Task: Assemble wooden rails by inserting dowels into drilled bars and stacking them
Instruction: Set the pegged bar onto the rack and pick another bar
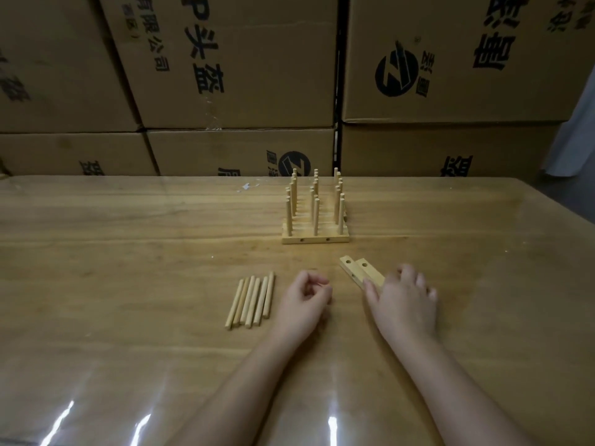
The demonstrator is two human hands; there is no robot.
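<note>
**Two drilled bars under our right hand, loose dowels off to the left**

Farthest left on the table (128, 239) we see the loose dowels (251, 300), a small bundle lying side by side with their ends pointing away from us. Just right of them rests our left hand (306, 296), its fingers loosely curled inward and the thumb meeting the forefinger. We see nothing held in it, and it lies apart from the dowels.

Farther back, a little right of that hand, stand the assembled rails (315, 235). These bars lie packed together with three rows of upright dowels rising from them, well apart from both hands.

Next come the drilled bars (357, 268), two of them lying flat and touching, angled away to the left with their far ends free. Our right hand (402, 297) covers their near ends, thumb along the left edge and fingers curled over the top, gripping the pair.

Cardboard boxes (241, 59) are stacked behind the table.
</note>
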